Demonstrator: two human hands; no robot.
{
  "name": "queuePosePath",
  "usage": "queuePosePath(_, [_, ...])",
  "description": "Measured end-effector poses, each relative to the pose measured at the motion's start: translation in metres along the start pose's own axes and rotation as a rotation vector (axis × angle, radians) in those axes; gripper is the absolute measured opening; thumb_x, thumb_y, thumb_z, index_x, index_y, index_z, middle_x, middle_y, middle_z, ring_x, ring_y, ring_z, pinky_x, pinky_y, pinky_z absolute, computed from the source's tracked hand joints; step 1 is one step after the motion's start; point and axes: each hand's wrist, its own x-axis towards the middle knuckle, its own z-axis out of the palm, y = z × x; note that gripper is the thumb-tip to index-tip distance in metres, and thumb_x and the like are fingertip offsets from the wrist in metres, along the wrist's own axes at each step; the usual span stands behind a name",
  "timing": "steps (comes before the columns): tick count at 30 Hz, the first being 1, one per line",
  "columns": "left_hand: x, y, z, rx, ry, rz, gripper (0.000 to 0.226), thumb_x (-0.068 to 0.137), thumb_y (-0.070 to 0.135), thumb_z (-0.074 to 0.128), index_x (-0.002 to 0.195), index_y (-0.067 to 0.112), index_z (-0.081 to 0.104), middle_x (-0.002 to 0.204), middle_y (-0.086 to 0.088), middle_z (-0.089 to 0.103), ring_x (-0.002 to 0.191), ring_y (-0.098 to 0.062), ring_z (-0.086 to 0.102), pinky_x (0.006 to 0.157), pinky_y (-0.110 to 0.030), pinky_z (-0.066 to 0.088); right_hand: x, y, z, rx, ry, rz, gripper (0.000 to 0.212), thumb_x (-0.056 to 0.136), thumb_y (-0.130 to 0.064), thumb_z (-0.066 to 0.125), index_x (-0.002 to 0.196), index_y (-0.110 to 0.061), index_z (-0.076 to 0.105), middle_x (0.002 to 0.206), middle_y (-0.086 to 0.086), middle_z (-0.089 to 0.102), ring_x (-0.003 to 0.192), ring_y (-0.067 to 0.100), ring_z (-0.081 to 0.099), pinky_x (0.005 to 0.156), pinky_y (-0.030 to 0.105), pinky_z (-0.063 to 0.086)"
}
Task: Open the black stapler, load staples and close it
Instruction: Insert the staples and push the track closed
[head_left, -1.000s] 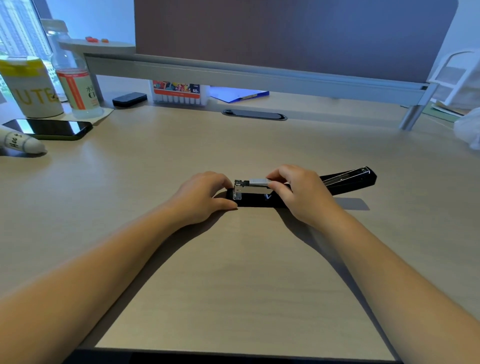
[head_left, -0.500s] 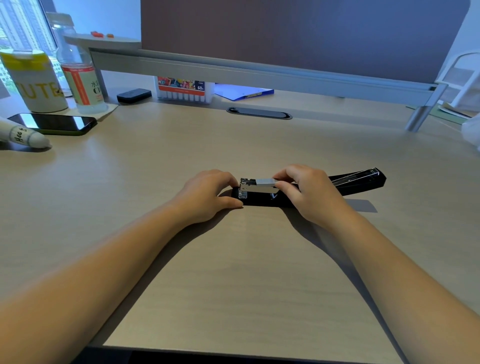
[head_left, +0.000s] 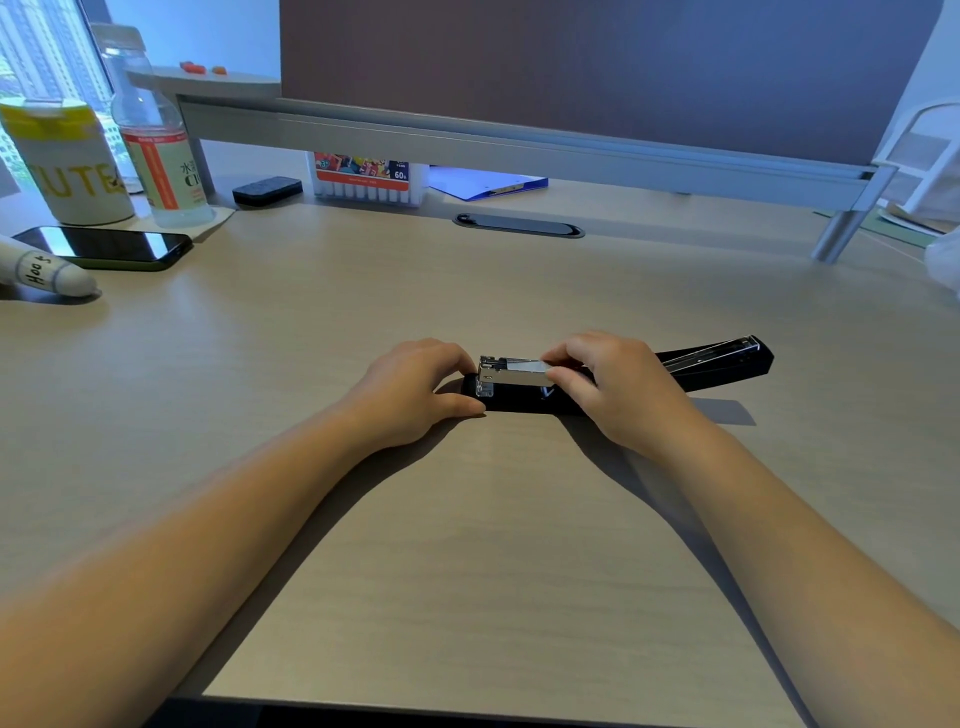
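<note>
The black stapler lies flat and swung open in the middle of the wooden desk, its lid stretched out to the right. Its silver magazine points left. My left hand grips the left end of the black base, thumb against its front edge. My right hand pinches a strip of staples with thumb and forefinger, and the strip rests on top of the magazine. My right hand hides the stapler's hinge.
At the far left stand a phone, a white cup, a plastic bottle and a white marker-like object. A marker box, a black eraser and a blue folder sit under the monitor shelf.
Both hands stay on the stapler. The right hand's fingers have shifted slightly along the magazine with the staple strip; the view itself has drifted a little.
</note>
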Motion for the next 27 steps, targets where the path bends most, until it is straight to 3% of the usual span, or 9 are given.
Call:
queuePosePath(5, [0.001,0.000,0.000,0.005,-0.002,-0.005,0.039,0.077,0.032,0.061,0.111,0.015,0.055,0.121,-0.007,0.058,0.113,-0.024,0.047,0.097,-0.039,0.039,-0.003,-0.001,-0.003,-0.013,0.009,0.021,0.031,0.085,-0.023,0.054,0.114,-0.010,0.055,0.117,0.010,0.060,0.107,0.025,0.053,0.088,0.034,0.041])
queuePosePath(10, [0.001,0.000,0.000,0.003,0.008,-0.007,0.039,0.077,0.033,0.061,0.111,0.015,0.056,0.121,-0.007,0.058,0.113,-0.024,0.048,0.097,-0.039,0.039,-0.006,-0.001,-0.006,-0.034,0.014,0.014,0.020,0.083,-0.026,0.056,0.094,-0.010,0.061,0.106,0.009,0.061,0.097,0.025,0.052,0.082,0.036,0.040])
queuePosePath(23, [0.001,0.001,0.001,0.021,0.013,-0.012,0.038,0.078,0.033,0.060,0.112,0.016,0.055,0.120,-0.006,0.058,0.111,-0.022,0.048,0.095,-0.038,0.039,0.000,-0.006,0.007,-0.060,-0.041,-0.027,0.026,0.085,-0.028,0.053,0.106,-0.014,0.057,0.109,0.007,0.059,0.099,0.021,0.049,0.085,0.034,0.040])
queuePosePath(27, [0.003,-0.001,0.000,0.025,0.009,-0.016,0.038,0.079,0.033,0.059,0.113,0.017,0.054,0.121,-0.005,0.058,0.113,-0.022,0.047,0.097,-0.040,0.040,-0.002,-0.004,-0.002,-0.133,0.013,-0.003,0.029,0.083,-0.030,0.055,0.107,-0.014,0.053,0.113,0.005,0.059,0.102,0.022,0.049,0.082,0.033,0.035])
